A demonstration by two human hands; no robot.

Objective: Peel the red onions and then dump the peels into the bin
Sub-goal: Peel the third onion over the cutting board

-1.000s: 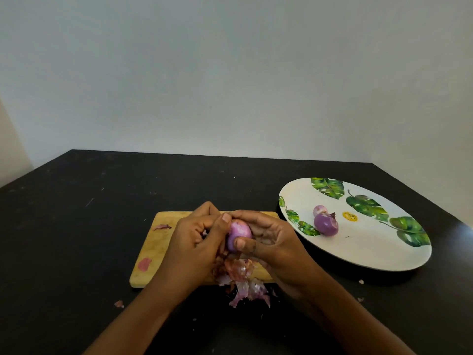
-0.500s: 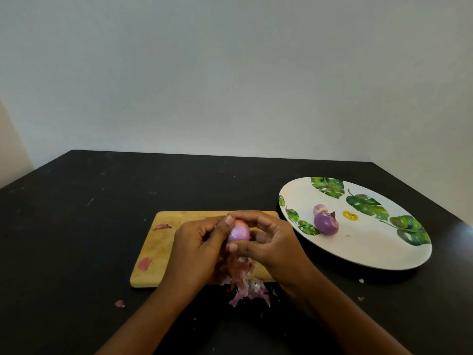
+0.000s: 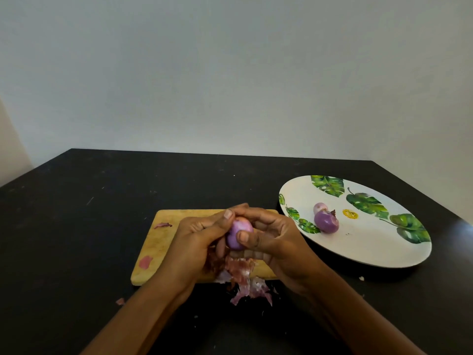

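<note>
A small, smooth purple onion point(image 3: 239, 233) is held above the wooden cutting board point(image 3: 163, 242). My left hand point(image 3: 199, 242) grips it from the left, thumb on its top. My right hand point(image 3: 273, 242) holds it from the right, thumb pressed on its front. A heap of reddish peels point(image 3: 243, 280) lies under my hands, spilling off the board's near edge onto the table. Two peeled onions, a larger one point(image 3: 326, 222) and a smaller one point(image 3: 320, 207), rest on the leaf-patterned plate point(image 3: 384, 249). No bin is in view.
The black table point(image 3: 76, 226) carries the board at centre and the plate at right. Small peel scraps lie on the board point(image 3: 146, 262) and on the table point(image 3: 120, 301). A plain wall stands behind the table's far edge.
The onion has turned a little between my fingers and my left thumb has slid onto its top. The peel heap, the plate and its onions stay where they were.
</note>
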